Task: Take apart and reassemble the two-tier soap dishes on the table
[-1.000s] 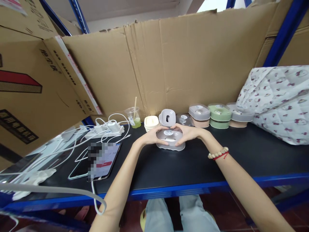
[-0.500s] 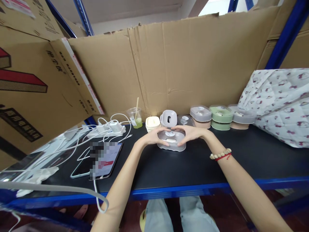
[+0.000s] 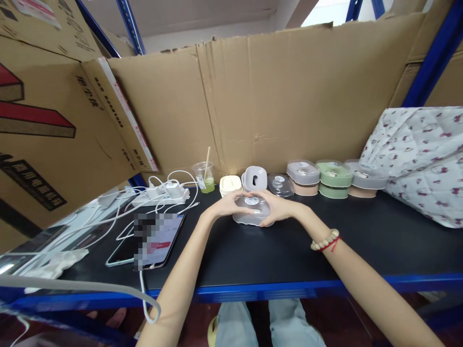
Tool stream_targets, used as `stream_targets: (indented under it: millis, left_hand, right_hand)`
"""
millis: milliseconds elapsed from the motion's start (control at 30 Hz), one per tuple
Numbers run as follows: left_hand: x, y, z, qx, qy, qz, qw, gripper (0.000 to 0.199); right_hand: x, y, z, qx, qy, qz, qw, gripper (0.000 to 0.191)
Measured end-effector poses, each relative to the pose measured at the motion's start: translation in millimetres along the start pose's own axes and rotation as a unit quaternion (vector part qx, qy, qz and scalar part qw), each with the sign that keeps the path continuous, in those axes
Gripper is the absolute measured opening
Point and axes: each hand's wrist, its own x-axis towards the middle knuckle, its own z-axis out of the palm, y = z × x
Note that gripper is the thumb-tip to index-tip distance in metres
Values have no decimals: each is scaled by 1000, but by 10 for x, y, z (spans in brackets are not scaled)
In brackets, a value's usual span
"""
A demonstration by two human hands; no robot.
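Note:
On the black tabletop in front of me sits a small grey box with a clear lid (image 3: pixel 249 218), a round label on its top. My left hand (image 3: pixel 231 206) is curled around its left side, the thumb lying across the lid near a pale tab. Around the right side wraps my right hand (image 3: pixel 275 206), with its thumb at the front edge. Fingertips of both hands come together at the back of the box. Just behind stand a grey open dish (image 3: pixel 255 178), a cream stack of dishes (image 3: pixel 230 185) and a dark clear-topped lid (image 3: pixel 281 185).
Stacked lidded boxes, grey (image 3: pixel 303 172), green (image 3: pixel 333 173) and grey again (image 3: pixel 365 177), stand at the back right beside a patterned cloth bag (image 3: pixel 423 168). To the left are a drink cup (image 3: pixel 204 177), a power strip (image 3: pixel 173 193), cables and phones (image 3: pixel 159 241). Cardboard (image 3: pixel 307 96) walls the back.
The grey box has shifted slightly left and turned a little between my hands. My right hand has moved left with it, and my left thumb reaches further across the lid.

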Motion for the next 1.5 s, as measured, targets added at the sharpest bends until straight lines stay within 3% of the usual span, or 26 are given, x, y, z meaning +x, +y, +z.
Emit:
stream_targets:
  millis: [67,167,267,367,433,500,600,700,800,867,967,1100,1167,1233,1300,1333,1367,1400,1433,1467,1500]
  left_hand:
    - [13,19,-36,-8,73,-4,997,29]
    - [32,49,-95,-36,232,13,972,43]
    - [40,65,-150,-83,347,9,934,51]
    - [38,64,-177,-119,411,-11,904,48]
    - [35,58,-172,-119,436,-18,892,45]
    - [33,49,-153,-93,445,-20,891,42]
    - [28,38,-107,-12,436,0,900,37]
    - [24,36,-42,94,413,44,905,31]
    - [24,28,33,217,376,108,894,27]
    - [27,10,77,282,350,145,881,24]
    - [34,-40,115,334,324,162,870,21]
    - [31,-128,131,355,329,148,862,17]
    - [30,-175,145,355,338,138,861,15]
    - [31,-220,168,352,339,125,863,14]
    - [32,-256,196,349,333,108,869,13]
    - [30,-268,208,346,325,102,874,13]
    - [25,-274,217,341,317,99,879,13]
    - [17,-274,223,335,312,93,884,13]
    - [7,-268,226,328,305,86,890,13]
    - [-5,-257,227,322,296,76,896,14]
    - [-19,-243,228,315,287,63,903,14]
  right_hand:
    - [8,-52,3,-16,-11,-16,1000,95]
    - [-32,-118,-53,-30,-16,-34,999,89]
    - [-108,-159,-160,-22,10,-52,998,83]
    - [-198,-155,-324,0,88,-80,993,80]
    - [-270,-111,-476,12,187,-94,978,77]
    - [-357,-23,-661,8,326,-69,943,72]
    - [-534,193,-965,-27,527,65,847,64]
    - [-763,483,-1212,-97,616,209,754,59]
    - [-984,782,-1319,-171,622,324,692,55]
    - [-1091,949,-1318,-210,578,379,692,49]
    - [-1177,1118,-1273,-275,534,371,708,43]
    - [-1145,1160,-1231,-323,564,329,685,50]
    - [-1049,1087,-1184,-343,603,263,671,50]
    - [-901,948,-1065,-355,625,150,679,42]
    - [-727,751,-841,-343,592,14,729,33]
    - [-640,638,-692,-329,539,-51,774,30]
    - [-559,520,-527,-314,441,-107,834,28]
    - [-487,401,-355,-298,315,-138,891,25]
    - [-424,284,-186,-282,191,-145,929,21]
    - [-370,172,-30,-269,100,-127,949,20]
    - [-322,68,104,-265,74,-97,957,22]
